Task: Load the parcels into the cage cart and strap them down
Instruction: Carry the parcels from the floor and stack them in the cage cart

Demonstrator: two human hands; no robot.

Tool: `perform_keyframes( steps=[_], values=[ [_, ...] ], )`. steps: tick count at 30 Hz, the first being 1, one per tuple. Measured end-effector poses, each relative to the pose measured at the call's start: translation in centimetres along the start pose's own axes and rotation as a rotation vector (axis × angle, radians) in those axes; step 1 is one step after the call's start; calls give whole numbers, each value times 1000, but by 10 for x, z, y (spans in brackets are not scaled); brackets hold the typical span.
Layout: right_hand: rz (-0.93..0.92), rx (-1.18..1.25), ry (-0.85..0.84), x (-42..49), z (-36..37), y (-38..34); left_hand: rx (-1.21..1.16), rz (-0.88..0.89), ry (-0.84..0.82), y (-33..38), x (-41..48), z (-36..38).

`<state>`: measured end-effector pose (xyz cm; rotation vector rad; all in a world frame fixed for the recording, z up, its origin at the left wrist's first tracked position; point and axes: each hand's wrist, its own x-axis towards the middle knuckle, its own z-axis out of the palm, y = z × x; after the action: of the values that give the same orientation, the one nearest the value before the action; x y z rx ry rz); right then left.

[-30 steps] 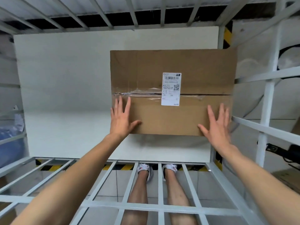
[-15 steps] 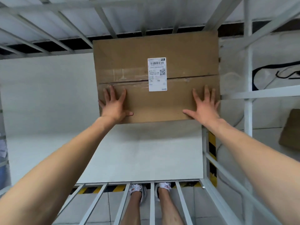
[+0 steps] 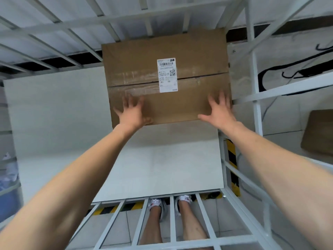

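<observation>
In the head view, the parcel (image 3: 165, 78) lay on the white floor panel (image 3: 153, 168) of the cage cart (image 3: 255, 98), pushed into the far right corner with its right side close against the cart's bars. The left hand (image 3: 132, 112) and the right hand (image 3: 220, 110) both rested flat on the near part of its top face, fingers (image 3: 219, 98) spread and straight. They pressed on the cardboard and held nothing.

The main risk looked to be a pinch. The right hand sat just beside the box's right edge and the white upright, so a further push could trap those fingers against the bar. With flat palms only, the box could also skew and jam in the corner. No strap was in sight, and an unstrapped parcel could slide on the smooth panel if the cart rolled.

A white shipping label (image 3: 167, 75) straddled the taped seam. It carried a barcode, a QR code and small print too fine to read, apart from what looked like "WU". Another cardboard box (image 3: 319, 132) lay outside the bars on the right, and black-and-yellow hazard tape (image 3: 231, 159) marked the floor.
</observation>
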<state>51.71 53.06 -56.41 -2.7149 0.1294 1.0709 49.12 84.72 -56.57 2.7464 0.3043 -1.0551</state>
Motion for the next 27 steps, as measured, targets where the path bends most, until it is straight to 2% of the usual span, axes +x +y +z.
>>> perform_keyframes(
  steps=[6, 16, 22, 27],
  values=[
    [-25, 34, -4, -102, -37, -31, 63, 127, 12, 52, -103, -42],
    [59, 206, 252, -354, -122, -69, 135, 366, 60, 96, -334, -159],
    [169, 419, 464, -527, -139, -13, 210, 623, 159, 132, -447, -175],
    [479, 567, 730, -652, -144, 96, 268, 873, 114, 237, -536, -156]
  ],
)
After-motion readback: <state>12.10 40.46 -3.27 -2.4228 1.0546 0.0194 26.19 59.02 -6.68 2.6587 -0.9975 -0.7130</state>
